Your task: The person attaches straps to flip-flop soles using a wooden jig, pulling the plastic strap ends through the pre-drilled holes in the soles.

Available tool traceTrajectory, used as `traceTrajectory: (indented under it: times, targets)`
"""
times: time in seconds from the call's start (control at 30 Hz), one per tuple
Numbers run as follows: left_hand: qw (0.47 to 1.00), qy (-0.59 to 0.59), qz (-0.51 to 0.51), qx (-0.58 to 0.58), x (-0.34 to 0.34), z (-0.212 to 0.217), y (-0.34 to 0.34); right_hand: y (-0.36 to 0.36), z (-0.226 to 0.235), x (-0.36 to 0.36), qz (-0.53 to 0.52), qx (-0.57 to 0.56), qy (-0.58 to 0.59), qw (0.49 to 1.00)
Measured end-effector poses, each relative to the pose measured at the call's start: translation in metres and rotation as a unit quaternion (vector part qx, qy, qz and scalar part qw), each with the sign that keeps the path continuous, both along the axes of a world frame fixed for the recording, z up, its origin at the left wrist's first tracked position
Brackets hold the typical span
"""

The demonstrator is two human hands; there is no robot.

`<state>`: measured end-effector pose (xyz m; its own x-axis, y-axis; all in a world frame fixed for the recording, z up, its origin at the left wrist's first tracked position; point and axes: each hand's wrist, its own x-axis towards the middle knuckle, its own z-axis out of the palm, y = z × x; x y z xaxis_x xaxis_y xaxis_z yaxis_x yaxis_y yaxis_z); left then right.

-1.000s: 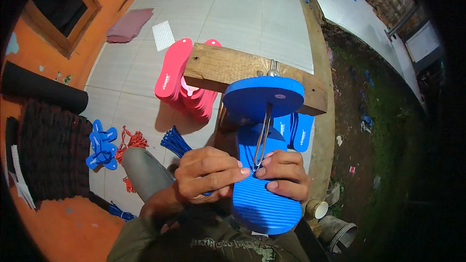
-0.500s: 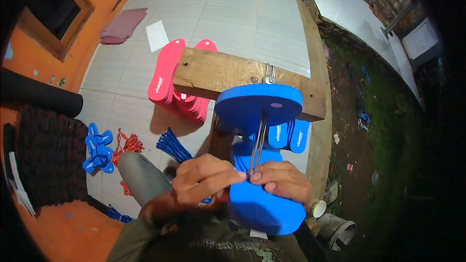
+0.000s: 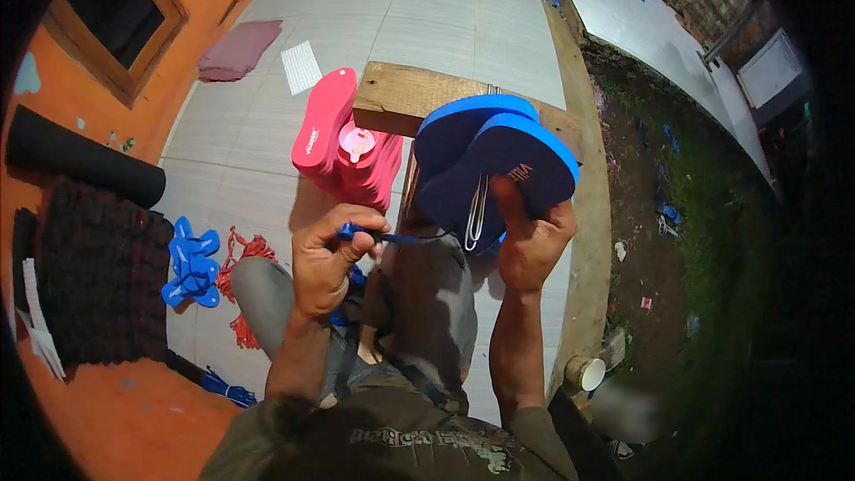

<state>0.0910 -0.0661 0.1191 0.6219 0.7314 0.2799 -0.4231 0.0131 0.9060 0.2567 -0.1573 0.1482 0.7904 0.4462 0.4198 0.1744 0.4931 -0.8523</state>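
My left hand pinches the end of a blue flip-flop strap, which stretches toward the metal prongs. My right hand grips a blue flip-flop sole near its lower part, thumb on its shaded face. Behind it, another blue sole stands against the wooden beam. Thin metal prongs point toward me in front of the soles. Where the strap's far end meets the prongs or sole is hard to make out.
Left of the beam's base stand stacked pink-red soles with a small round pink-and-white item. On the floor to the left lie blue finished flip-flops, red straps and a bundle of blue straps. A pale cup stands at right.
The sole from near my lap is now up by the beam in my right hand. My left hand has moved up and left, drawing a blue strap. The view has shifted slightly.
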Motion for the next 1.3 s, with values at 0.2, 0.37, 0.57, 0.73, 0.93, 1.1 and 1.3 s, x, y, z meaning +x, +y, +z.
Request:
traceTrajectory:
  times: [0.2, 0.37, 0.57, 0.73, 0.93, 1.1, 1.3]
  targets:
    - [0.991, -0.067, -0.034, -0.109, 0.025, 0.007, -0.010, -0.006, 0.001, 0.009, 0.045, -0.015, 0.000, 0.999]
    - [0.930, 0.043, -0.016, 0.364, 0.043, 0.029, -0.009, -0.007, 0.002, 0.013, 0.061, -0.029, -0.020, 0.998]
    - [0.886, 0.016, -0.161, 0.434, 0.059, 0.026, 0.013, -0.008, 0.000, 0.015, 0.066, -0.030, 0.004, 0.997]
    - [0.925, 0.036, -0.286, 0.247, 0.063, 0.007, 0.013, -0.009, 0.005, 0.019, 0.100, -0.050, 0.009, 0.994]
    - [0.943, 0.124, -0.295, 0.096, 0.061, 0.011, 0.005, -0.009, 0.009, 0.020, 0.114, -0.066, -0.025, 0.991]
    - [0.954, 0.141, 0.021, 0.265, 0.057, 0.017, -0.006, -0.027, 0.011, 0.009, 0.115, -0.115, -0.024, 0.986]
    - [0.958, 0.107, 0.026, 0.265, 0.073, 0.053, -0.010, -0.028, 0.030, -0.011, 0.076, -0.141, -0.011, 0.987]
